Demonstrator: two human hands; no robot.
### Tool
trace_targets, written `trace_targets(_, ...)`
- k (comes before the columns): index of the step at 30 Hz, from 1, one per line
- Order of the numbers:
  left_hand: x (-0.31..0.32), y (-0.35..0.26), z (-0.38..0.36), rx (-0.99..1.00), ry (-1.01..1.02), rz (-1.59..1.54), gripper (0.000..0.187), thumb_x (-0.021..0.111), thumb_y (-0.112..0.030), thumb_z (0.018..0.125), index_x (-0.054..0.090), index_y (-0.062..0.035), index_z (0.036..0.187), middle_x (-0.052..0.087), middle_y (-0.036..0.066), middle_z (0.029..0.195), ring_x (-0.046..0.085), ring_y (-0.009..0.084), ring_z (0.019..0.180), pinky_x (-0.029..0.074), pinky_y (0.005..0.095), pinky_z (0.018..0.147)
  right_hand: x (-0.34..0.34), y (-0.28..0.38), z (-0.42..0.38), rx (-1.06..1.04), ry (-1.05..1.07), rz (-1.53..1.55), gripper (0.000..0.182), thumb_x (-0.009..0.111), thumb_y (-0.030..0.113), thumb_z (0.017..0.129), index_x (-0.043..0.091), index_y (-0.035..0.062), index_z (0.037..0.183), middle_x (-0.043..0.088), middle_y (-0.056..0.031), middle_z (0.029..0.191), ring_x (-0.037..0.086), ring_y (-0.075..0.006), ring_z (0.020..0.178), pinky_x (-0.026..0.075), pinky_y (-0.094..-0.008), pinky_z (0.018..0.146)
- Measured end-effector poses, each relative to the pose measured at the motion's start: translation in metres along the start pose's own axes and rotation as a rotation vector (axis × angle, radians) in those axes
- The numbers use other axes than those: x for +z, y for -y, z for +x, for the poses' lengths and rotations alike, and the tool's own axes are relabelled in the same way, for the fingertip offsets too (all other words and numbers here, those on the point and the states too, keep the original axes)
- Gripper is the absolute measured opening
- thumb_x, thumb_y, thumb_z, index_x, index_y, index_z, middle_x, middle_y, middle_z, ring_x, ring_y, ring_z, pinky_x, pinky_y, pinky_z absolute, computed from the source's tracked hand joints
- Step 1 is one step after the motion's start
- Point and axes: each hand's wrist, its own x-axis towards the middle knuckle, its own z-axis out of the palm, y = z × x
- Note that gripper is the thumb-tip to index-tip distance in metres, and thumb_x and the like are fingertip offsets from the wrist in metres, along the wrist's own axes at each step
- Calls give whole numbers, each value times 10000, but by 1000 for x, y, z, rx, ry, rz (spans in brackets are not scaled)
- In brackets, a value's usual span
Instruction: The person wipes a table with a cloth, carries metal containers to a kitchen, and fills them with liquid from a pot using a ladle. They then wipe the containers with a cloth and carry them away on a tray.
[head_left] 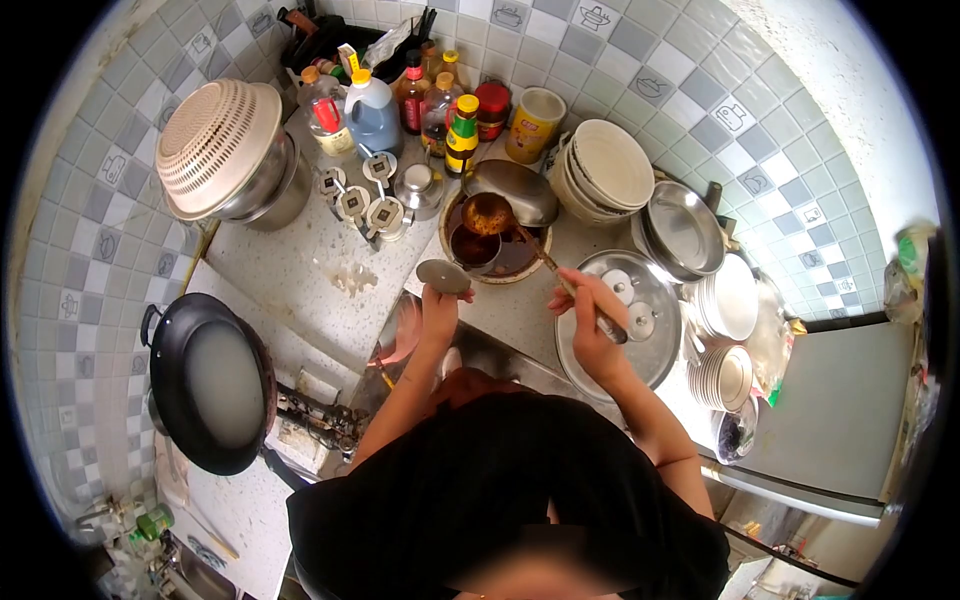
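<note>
Ladle (488, 214) is held by the right hand (594, 315), its long handle gripped in curled fingers and slanted down toward the wide pot (545, 258). The ladle's bowl, coated in reddish-brown, is positioned over the pot; whether anything is touched by it cannot be told. Dark liquid is contained in the pot, and a smaller metal container (476, 249) is set inside.

By the left hand (440, 300), a round metal piece (443, 276) is held just beside the pot's near left side. The fingers are bent beneath it; the exact grip is partly hidden.

The pot is placed near the front edge of the counter (285, 265), with a domed metal vessel (515, 190) seen at its back rim. Along the back edge, bottles (462, 135), a yellow can (536, 125) and a red-lidded jar (491, 110) are lined up. Lidded containers (353, 203) are grouped left of the pot, and a colander (222, 140) is stacked on metal pots at the back left corner. To the right, two white round pieces (639, 322) are held in a metal tray (590, 362), with stacked bowls (612, 165) behind. Cloudy liquid is held in a black wok (190, 440) at far left.
</note>
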Motion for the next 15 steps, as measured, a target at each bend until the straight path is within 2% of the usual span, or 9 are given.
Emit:
trace_targets(1, 0, -2, -1, 0, -1, 1, 219, 436, -21, 869, 632, 68, 910, 679, 130, 777, 654, 199, 659, 536, 301, 592, 0, 0, 1, 1, 1, 1, 256, 442, 11, 989, 603, -55, 1177, 631, -131, 879, 636, -162, 723, 511, -258, 668)
trace_targets(3, -4, -7, -2, -79, 11, -193, 185, 458, -20, 899, 618, 51, 959, 654, 144, 884, 632, 208, 746, 531, 336, 660, 1, 3, 2, 83, -93, 120, 260, 431, 41, 1005, 599, -66, 1172, 637, -125, 896, 633, -153, 741, 512, -259, 667)
trace_targets(8, -30, -7, 4, -10, -52, -47, 175, 476, -26, 884, 621, 38, 957, 660, 117, 851, 637, 197, 724, 529, 320, 639, 1, -7, -2, 139, -195, 157, 262, 439, 76, 1017, 600, -68, 1165, 639, -114, 908, 626, -144, 759, 510, -258, 660)
trace_targets(9, -35, -9, 5, 39, -64, 27, 167, 503, -48, 881, 631, 38, 945, 663, 100, 826, 640, 187, 699, 529, 307, 628, 2, -15, -4, 154, -161, 104, 252, 453, 78, 1014, 604, -55, 1166, 638, -110, 908, 626, -141, 763, 512, -259, 661)
trace_targets(10, -39, -10, 6, 38, -65, 28, 167, 503, -48, 881, 631, 38, 945, 663, 100, 826, 640, 187, 699, 529, 307, 628, 4, -23, -7, 170, -128, 50, 244, 468, 80, 1010, 607, -43, 1168, 636, -106, 908, 625, -139, 767, 513, -260, 661)
trace_targets(12, -43, -16, 5, 23, -198, -57, 162, 499, -48, 887, 636, 32, 920, 662, 96, 801, 632, 175, 687, 513, 294, 619, 10, -39, -12, 147, -59, -10, 232, 484, 70, 1001, 610, -29, 1169, 631, -104, 909, 628, -139, 761, 515, -262, 661)
trace_targets(14, -43, -29, 2, 27, -220, 3, 156, 495, -32, 883, 635, 34, 907, 661, 95, 782, 627, 166, 672, 505, 289, 597, 18, -50, -14, 124, 10, -71, 224, 499, 61, 992, 613, -15, 1170, 626, -101, 910, 631, -140, 755, 516, -263, 661)
trace_targets(15, -43, -34, 1, 22, -230, 8, 158, 488, -22, 879, 631, 39, 905, 661, 99, 780, 626, 167, 670, 504, 288, 593, 22, -55, -14, 118, 79, -130, 222, 515, 39, 974, 612, -8, 1169, 620, -115, 911, 641, -177, 759, 517, -280, 673)
